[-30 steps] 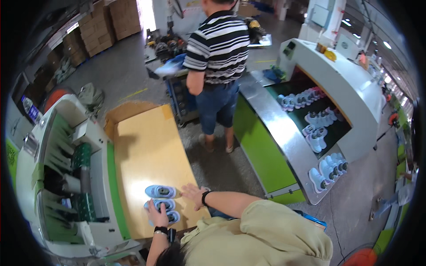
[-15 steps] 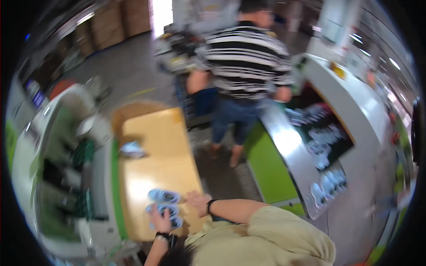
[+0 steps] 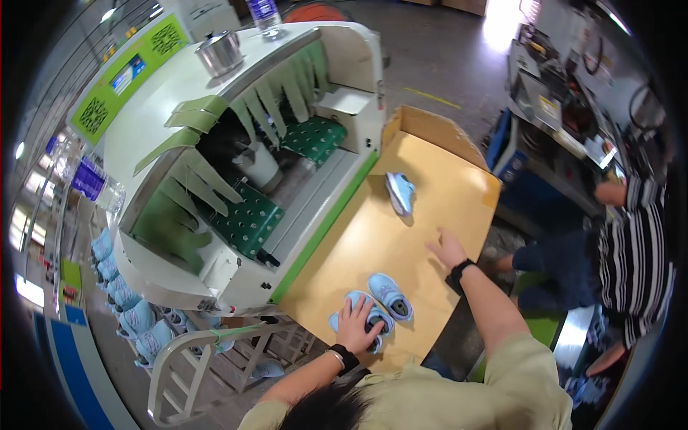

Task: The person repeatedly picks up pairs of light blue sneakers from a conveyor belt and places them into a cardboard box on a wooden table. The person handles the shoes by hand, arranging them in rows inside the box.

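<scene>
Small light-blue shoes lie on a tan tabletop (image 3: 337, 261). My left hand (image 3: 352, 330) rests over a blue shoe (image 3: 384, 326) at the near end, fingers across its upper and thumb by its dark opening. Part of another blue shoe shows at the left of that hand, mostly covered. Just right of them is a further blue shoe (image 3: 390, 296), untouched. My right hand (image 3: 449, 251) is held out over the right side of the table with fingers apart and nothing in it. Beyond it, a single blue shoe (image 3: 400, 193) stands toward the far end.
A white machine (image 3: 344, 43) with green strip curtains and perforated green plates borders the table's left. On it are a metal pot (image 3: 220, 54) and bottles (image 3: 265, 16). A rack (image 3: 193, 380) with shoes stands lower left. A co-worker in a striped shirt (image 3: 634, 258) is at right.
The view has swung left, bringing the machine in fully and the co-worker to the right rim. My right hand has moved from beside the near shoes toward the far end; my left stays on the shoes.
</scene>
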`<state>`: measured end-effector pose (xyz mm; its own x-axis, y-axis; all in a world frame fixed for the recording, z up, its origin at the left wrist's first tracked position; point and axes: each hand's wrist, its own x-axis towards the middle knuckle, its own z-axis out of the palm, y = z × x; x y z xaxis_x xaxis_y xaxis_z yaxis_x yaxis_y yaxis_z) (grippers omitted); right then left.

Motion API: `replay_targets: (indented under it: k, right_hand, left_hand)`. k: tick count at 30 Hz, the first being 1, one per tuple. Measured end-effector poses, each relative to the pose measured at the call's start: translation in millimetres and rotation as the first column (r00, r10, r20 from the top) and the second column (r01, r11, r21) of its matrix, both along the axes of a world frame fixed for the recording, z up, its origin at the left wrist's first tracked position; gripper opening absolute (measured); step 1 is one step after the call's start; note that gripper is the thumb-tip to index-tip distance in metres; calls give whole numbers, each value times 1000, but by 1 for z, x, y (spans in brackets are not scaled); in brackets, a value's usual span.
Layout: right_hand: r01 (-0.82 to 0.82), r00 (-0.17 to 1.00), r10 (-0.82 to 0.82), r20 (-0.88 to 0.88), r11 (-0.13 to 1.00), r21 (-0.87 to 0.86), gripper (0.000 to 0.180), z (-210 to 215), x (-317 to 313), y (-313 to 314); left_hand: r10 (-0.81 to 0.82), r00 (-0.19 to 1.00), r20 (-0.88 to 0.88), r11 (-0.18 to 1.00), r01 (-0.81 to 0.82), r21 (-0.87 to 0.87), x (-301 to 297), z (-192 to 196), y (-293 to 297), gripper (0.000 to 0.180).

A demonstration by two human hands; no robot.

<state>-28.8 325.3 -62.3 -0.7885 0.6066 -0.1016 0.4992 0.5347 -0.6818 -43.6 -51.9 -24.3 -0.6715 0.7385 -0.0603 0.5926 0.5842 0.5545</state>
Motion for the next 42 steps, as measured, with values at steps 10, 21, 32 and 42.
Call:
replay_targets:
  k: [10,21,32,42]
  right_hand:
    - [-89,984,25,-174,924,-371,90,-27,-154,-28]
    - [-687,683,643,-345,727,-4,68,145,-16,-111]
    - [-301,935,249,-253,933,-198,71,17,75,-189]
    - [-365,574,245,-781,931,23,61,249,-164,-141]
  left_hand:
    - [-19,999,36,998,21,-51,-4,4,-5,72]
    - [-377,-65,924,736,-627,256,-96,102,8,63]
    - [788,615,-31,392,-462,796,-203,160,2,94]
    - [742,659,120,399,-579,711,-201,139,-18,87]
